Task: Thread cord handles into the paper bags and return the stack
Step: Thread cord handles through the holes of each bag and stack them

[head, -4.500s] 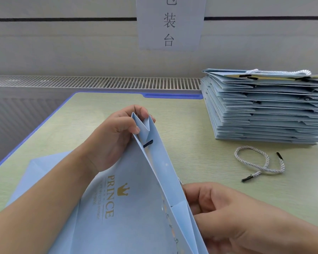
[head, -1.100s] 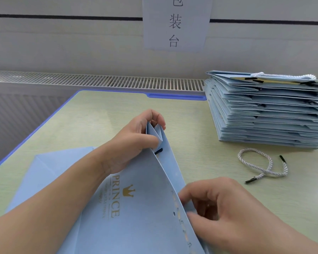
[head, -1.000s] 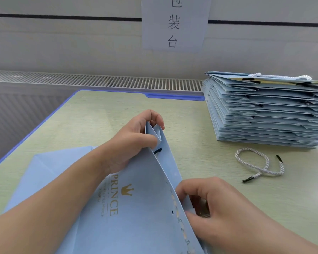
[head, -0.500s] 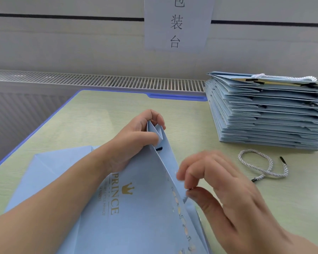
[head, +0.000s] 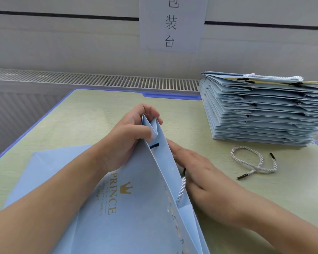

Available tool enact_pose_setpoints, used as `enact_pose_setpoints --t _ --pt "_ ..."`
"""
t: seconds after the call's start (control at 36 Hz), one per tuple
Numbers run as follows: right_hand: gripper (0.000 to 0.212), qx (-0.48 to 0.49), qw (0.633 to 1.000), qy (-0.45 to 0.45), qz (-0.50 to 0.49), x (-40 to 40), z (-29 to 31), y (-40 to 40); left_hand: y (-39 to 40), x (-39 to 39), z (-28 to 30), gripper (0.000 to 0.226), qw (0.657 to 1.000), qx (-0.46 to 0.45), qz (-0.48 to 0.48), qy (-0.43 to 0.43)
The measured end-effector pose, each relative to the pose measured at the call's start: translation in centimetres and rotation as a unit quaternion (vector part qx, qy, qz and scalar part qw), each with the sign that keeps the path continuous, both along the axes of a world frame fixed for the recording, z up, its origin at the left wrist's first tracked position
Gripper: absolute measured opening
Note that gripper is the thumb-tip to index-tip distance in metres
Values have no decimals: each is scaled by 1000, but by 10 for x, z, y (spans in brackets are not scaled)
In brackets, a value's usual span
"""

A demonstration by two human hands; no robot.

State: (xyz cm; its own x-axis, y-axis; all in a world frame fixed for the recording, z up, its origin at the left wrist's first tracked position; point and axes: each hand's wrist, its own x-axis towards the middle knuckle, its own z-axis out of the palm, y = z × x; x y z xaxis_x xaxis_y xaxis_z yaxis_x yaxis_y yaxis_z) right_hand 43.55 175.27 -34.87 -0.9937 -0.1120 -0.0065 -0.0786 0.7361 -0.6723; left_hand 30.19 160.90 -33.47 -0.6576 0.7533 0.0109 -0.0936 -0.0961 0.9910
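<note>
A light blue paper bag [head: 136,208] printed PRINCE stands tilted in front of me. My left hand [head: 128,136] pinches its folded top corner. A black cord tip [head: 154,145] pokes through a hole just under that corner. My right hand [head: 195,171] lies with straight fingers against the bag's right side, beside a white twisted cord [head: 181,189] that hangs along the bag's edge. Whether the fingers hold that cord is hidden by the bag. A second loose cord handle [head: 253,164] lies on the table to the right.
A tall stack of flat blue bags [head: 261,110] sits at the back right, the top one with a white handle. Another flat blue bag [head: 44,171] lies under my left arm. The green table [head: 99,110] has a blue rim; a paper sign hangs on the wall.
My right hand has left the bag's lower right edge, lifted, and moved up to lie flat against the bag's side near the upper hole. My left hand keeps its grip on the corner.
</note>
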Motion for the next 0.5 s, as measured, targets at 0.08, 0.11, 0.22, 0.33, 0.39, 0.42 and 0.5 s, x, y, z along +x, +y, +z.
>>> enact_pose_setpoints --t 0.08,0.11,0.22,0.33,0.39,0.42,0.5 --pt "77 -156 987 -21 18 1 2 -9 0 1 1 42 1000 13 -3 -4" --pt "76 -243 969 -43 10 2 6 -11 -1 0 2 41 1000 19 -4 -3" --pt "61 -488 866 -104 -14 3 9 -6 -3 0 6 39 999 36 -8 -3" --pt "52 -644 749 -156 -29 2 15 15 -3 -1 2 40 1000 14 -5 15" --pt "55 -686 698 -200 37 3 21 34 -2 -1 -1 43 999 -7 -8 32" --pt "51 -697 677 -223 79 4 25 42 -1 -1 -3 44 999 -17 -10 42" --pt "41 -620 758 -197 54 8 29 61 0 -1 -6 45 999 -28 -12 44"
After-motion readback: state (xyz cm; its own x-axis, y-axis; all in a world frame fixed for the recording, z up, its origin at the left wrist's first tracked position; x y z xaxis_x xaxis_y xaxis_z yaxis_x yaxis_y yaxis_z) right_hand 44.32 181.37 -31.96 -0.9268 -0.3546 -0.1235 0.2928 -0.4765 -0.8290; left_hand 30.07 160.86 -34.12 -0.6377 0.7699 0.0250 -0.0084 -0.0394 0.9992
